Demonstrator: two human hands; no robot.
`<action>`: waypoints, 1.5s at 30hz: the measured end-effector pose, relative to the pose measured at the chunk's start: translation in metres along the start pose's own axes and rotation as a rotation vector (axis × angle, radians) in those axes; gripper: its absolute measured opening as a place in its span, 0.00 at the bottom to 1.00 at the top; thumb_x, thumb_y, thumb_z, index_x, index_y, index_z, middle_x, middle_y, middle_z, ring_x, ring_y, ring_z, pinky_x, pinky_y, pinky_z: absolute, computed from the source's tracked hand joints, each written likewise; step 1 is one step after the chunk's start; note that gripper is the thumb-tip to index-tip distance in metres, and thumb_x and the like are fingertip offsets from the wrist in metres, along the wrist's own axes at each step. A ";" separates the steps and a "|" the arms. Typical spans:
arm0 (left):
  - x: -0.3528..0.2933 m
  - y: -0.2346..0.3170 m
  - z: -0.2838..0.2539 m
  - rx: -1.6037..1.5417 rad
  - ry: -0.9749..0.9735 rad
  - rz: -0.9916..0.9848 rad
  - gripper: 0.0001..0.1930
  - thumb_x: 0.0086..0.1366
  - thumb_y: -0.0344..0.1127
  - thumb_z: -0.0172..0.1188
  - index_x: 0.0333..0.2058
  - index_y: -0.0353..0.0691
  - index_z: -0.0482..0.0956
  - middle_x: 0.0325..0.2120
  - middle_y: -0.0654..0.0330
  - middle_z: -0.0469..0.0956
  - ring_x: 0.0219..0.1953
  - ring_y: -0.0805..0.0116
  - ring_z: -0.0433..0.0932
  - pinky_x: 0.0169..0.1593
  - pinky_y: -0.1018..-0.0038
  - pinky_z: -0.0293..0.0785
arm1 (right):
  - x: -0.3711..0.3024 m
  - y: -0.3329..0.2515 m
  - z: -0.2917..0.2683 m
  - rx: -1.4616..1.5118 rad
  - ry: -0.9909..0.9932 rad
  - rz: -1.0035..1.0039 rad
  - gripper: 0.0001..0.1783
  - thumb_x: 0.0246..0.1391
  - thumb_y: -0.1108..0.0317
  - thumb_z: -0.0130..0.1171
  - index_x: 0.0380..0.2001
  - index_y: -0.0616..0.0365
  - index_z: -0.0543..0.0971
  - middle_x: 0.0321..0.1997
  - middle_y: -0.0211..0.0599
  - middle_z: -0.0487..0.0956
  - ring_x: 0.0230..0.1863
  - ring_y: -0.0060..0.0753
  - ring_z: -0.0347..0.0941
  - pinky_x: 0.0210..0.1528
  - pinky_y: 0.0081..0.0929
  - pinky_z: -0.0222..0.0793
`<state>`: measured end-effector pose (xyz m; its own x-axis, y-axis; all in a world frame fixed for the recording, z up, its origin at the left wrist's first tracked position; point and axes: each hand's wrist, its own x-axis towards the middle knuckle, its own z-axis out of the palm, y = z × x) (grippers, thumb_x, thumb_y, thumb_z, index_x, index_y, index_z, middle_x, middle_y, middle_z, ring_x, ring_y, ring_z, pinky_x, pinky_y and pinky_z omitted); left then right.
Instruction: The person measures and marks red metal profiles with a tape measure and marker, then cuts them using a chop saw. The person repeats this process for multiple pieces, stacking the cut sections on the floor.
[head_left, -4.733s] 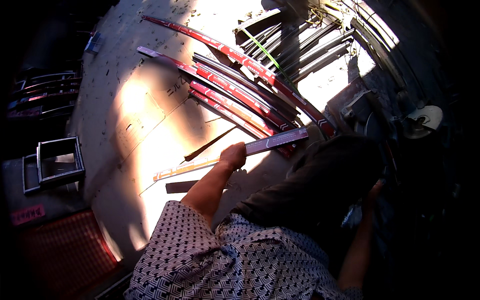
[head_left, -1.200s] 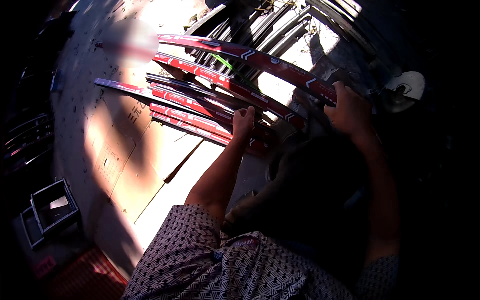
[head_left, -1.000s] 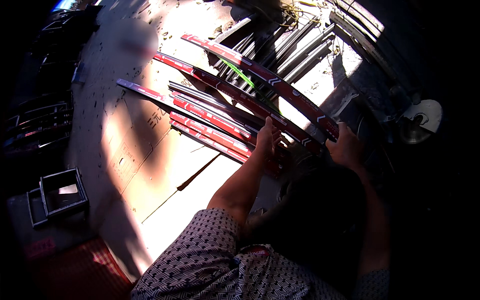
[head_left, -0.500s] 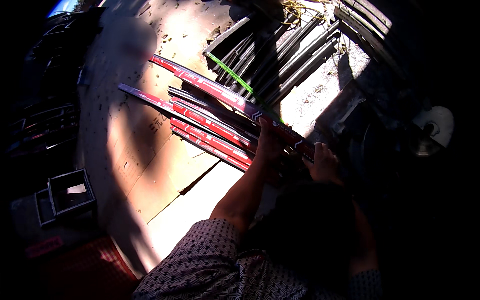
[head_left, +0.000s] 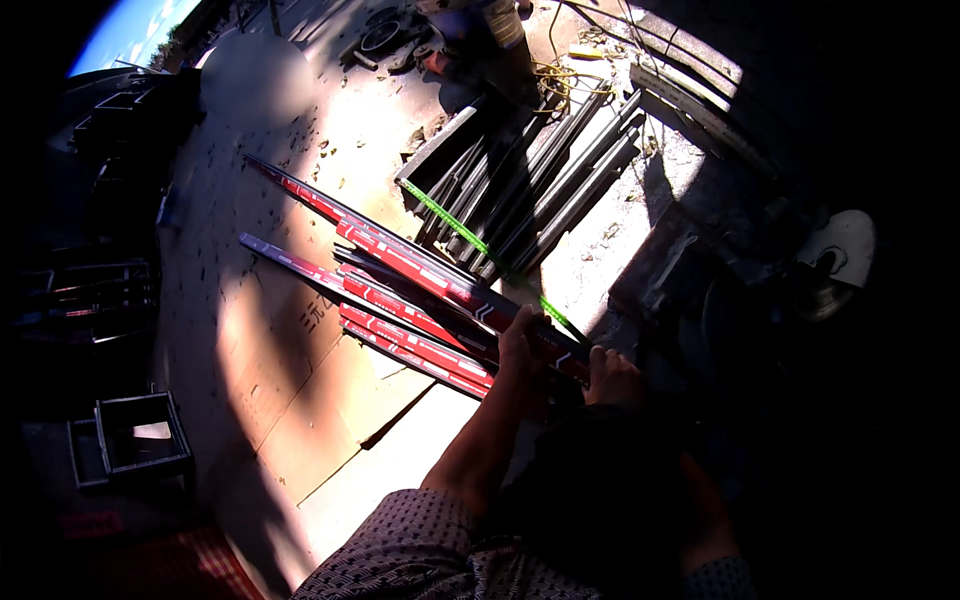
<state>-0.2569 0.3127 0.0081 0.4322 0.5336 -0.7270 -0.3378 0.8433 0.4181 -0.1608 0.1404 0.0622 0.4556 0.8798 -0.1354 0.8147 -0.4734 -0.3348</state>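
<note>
My left hand (head_left: 516,345) is closed round a long metal profile (head_left: 395,258) wrapped in red printed film. Close to its near end, my right hand (head_left: 612,379) grips the same profile, fingers bent over the edge; that end lies in deep shadow. The profile slants away to the upper left, above a stack of similar red-filmed profiles (head_left: 420,350). A bright green strip like a tape measure blade (head_left: 450,220) runs diagonally beyond the held profile, its near end close to my right hand. Whether that hand touches it, I cannot tell.
Dark bare profiles (head_left: 540,170) lie in a pile beyond the strip. A pale round disc (head_left: 850,250) stands at the right in shadow. Flattened cardboard (head_left: 290,400) covers ground under the stack. Small dark frames (head_left: 143,435) are at the left, a yellow cord (head_left: 560,85) farther back.
The view has tipped upward, so most things sit lower in it. Against the stack, the held profile has shifted left and away, with both hands still on it.
</note>
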 end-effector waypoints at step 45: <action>0.081 0.039 0.101 0.258 -0.050 0.175 0.21 0.68 0.46 0.66 0.48 0.35 0.75 0.35 0.53 0.78 0.38 0.61 0.81 0.45 0.66 0.81 | 0.085 0.029 -0.006 0.224 0.152 0.156 0.24 0.52 0.51 0.71 0.39 0.58 0.75 0.33 0.52 0.82 0.37 0.59 0.82 0.40 0.53 0.78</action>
<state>-0.1505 0.3960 0.0204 0.4285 0.6695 -0.6068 -0.1900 0.7233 0.6639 -0.0962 0.2007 0.0466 0.6313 0.7727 -0.0663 0.6388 -0.5665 -0.5205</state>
